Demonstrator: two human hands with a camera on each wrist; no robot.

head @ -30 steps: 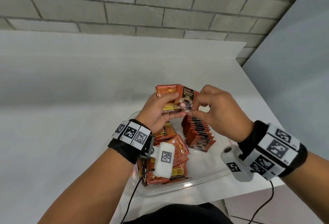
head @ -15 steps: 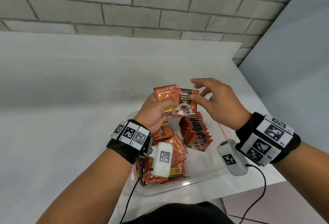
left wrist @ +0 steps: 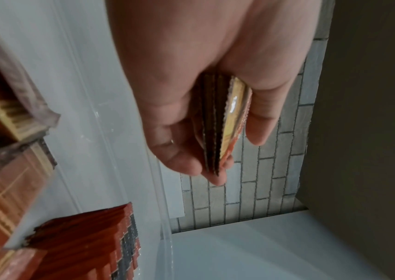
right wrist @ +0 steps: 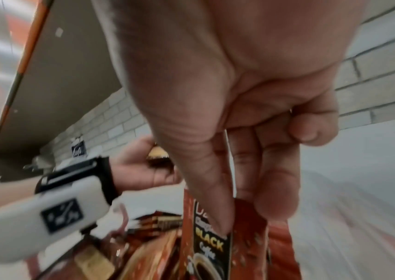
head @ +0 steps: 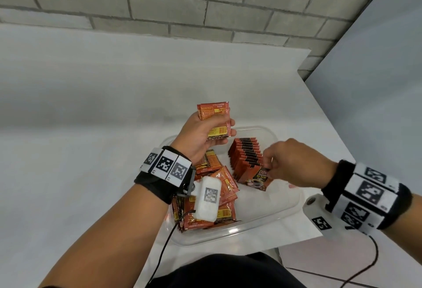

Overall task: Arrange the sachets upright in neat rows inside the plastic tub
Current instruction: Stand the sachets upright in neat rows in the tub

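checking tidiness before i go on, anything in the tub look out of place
Yes: a loose heap of sachets lies flat and jumbled on the plastic tub's left side, beside the upright row.

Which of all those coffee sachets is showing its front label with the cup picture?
The sachet at the near end of the upright row, pinched by the right hand. The left hand's sachets and the loose pile show backs.

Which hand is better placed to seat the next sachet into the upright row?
Right. The right hand already pinches a sachet at the row; the left hand holds spares above.
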